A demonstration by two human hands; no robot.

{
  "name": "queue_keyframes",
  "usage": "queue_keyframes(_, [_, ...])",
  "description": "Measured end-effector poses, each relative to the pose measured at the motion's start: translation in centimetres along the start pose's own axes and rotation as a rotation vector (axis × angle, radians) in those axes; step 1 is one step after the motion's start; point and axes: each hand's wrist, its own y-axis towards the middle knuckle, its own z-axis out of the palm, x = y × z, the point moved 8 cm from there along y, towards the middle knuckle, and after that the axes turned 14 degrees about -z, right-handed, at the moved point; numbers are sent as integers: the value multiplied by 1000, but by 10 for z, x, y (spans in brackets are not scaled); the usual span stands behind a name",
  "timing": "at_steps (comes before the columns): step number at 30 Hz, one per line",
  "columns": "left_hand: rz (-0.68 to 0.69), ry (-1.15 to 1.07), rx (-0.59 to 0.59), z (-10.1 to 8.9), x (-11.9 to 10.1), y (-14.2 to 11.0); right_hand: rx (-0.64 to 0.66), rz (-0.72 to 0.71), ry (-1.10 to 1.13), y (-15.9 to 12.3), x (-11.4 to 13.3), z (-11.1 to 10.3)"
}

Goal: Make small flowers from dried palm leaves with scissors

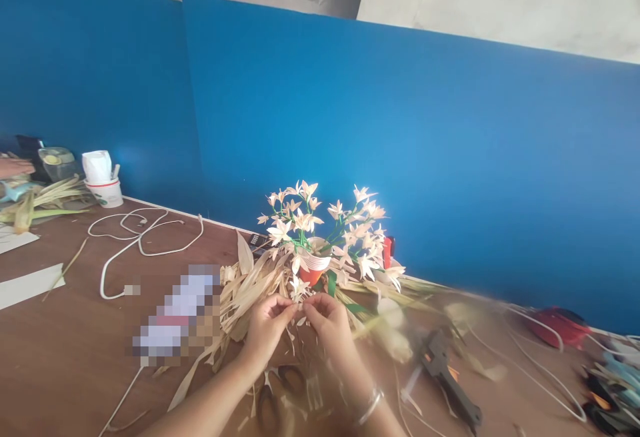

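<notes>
My left hand [270, 324] and my right hand [327, 317] meet at the fingertips, both closed in a pinch. Between them shows a small pale piece [301, 307] that looks like dried corn husk; the fingers hide most of it. Right behind my fingertips is a cream husk flower [299, 288]. Farther back stands a red and white paper cup [314, 270] holding green stems with several cream husk flowers [303, 220]. Dried corn husks [245, 290] lie heaped left of the cup. Under my wrists rests a pair of scissors [270, 400], partly covered by the left forearm.
A glue gun [445, 377] lies at right, near a red round object [557, 327] and white cords. On the left are a coiled white cable [137, 240], a blurred-out item [175, 317], paper strips [30, 286] and a white tub [105, 192]. A blue partition [400, 137] rises behind the table.
</notes>
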Motion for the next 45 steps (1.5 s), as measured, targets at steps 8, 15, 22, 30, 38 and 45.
queue_keyframes(8, [-178,-263,134,10,12,-3,11,-121,-194,-1,12,-2])
queue_keyframes(15, [-265,-247,182,15,16,-5,73,-367,-378,-1,42,-5])
queue_keyframes(22, [-337,-214,227,20,22,-7,147,-545,-593,-5,54,-2])
queue_keyframes(30, [-350,-227,240,23,21,-9,163,-540,-661,-4,54,-1])
queue_keyframes(38, [-351,-215,255,25,22,-10,168,-539,-731,-3,53,-2])
queue_keyframes(45, [-328,-195,271,26,24,-8,157,-551,-782,-4,56,-1])
